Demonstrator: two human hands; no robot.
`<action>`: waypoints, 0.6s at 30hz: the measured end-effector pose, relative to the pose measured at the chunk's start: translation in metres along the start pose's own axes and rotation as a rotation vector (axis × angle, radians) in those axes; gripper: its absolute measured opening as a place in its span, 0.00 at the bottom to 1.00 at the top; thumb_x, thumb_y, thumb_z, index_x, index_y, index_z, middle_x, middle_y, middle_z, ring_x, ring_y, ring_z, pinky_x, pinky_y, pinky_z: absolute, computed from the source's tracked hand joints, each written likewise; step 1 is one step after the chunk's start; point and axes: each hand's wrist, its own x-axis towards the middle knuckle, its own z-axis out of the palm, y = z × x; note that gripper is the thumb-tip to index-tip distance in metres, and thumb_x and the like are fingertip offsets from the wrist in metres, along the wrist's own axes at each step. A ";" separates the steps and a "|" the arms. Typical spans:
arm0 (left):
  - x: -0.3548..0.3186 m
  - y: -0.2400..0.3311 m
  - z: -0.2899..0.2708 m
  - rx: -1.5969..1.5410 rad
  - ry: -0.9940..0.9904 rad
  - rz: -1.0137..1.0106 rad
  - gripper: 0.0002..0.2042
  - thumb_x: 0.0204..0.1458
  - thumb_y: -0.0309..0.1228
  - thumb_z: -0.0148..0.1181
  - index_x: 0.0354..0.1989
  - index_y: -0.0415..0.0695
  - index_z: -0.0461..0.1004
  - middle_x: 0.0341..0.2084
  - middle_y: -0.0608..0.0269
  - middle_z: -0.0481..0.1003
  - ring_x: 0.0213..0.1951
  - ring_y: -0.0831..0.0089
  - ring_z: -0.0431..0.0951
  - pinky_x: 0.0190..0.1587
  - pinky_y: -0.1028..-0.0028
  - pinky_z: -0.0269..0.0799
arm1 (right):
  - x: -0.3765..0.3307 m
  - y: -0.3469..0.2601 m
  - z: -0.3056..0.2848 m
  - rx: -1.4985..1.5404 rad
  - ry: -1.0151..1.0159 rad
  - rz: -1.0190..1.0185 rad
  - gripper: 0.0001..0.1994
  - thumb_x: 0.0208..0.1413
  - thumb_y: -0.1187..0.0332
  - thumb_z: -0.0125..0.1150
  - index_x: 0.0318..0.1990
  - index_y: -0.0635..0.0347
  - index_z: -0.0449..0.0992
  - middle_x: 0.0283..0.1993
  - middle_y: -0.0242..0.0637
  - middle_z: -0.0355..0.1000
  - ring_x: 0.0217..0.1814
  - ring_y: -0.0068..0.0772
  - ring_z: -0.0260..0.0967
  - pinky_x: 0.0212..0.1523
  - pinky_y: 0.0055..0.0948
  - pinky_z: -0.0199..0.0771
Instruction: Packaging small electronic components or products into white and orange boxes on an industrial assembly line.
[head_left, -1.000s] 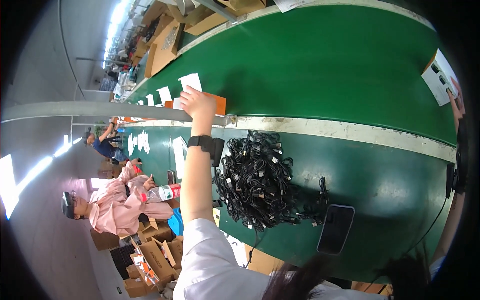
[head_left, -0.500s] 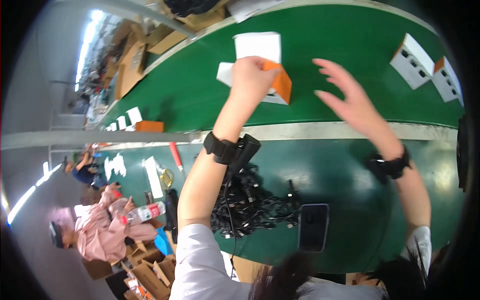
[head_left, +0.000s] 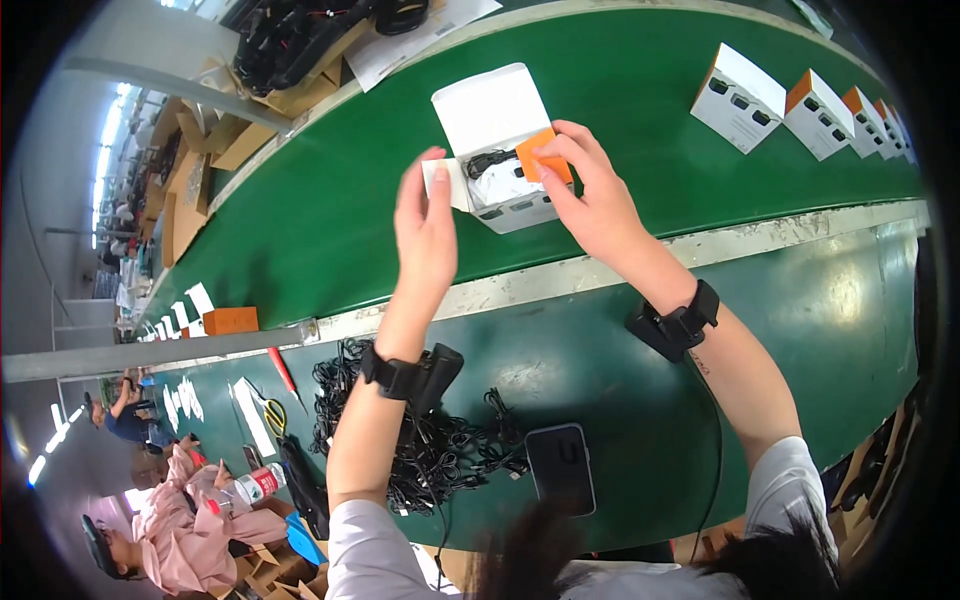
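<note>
An open cardboard box [head_left: 515,214], white with orange sides, sits on the green belt with its white lid [head_left: 492,108] raised at the back. Inside lie a coiled black cable [head_left: 492,160] and a white packet [head_left: 500,186]. My left hand [head_left: 427,220] is at the box's left, its thumb and fingers closed around the white side flap [head_left: 458,187]. At the other side, my right hand [head_left: 598,195] pinches the orange side flap [head_left: 543,157] between thumb and fingers. Both wrists wear black straps with small black devices.
Several closed boxes [head_left: 740,98] stand at the right on the belt; an orange-sided box [head_left: 230,320] is at the left. On the nearer table lie tangled black cables [head_left: 430,460], a phone [head_left: 561,470], scissors [head_left: 272,412] and a bottle [head_left: 260,483]. People sit farther left.
My right hand has come in from the right onto the orange flap. My left hand has let go there and moved to the white flap. The view has shifted, showing more boxes at right.
</note>
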 end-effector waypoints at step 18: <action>0.009 -0.019 0.037 -0.129 -0.350 0.312 0.23 0.38 0.17 0.62 0.48 0.45 0.73 0.51 0.58 0.69 0.49 0.64 0.71 0.54 0.69 0.65 | 0.035 0.021 -0.052 0.385 -0.323 0.106 0.17 0.48 0.78 0.58 0.48 0.59 0.73 0.51 0.33 0.68 0.55 0.27 0.64 0.54 0.27 0.66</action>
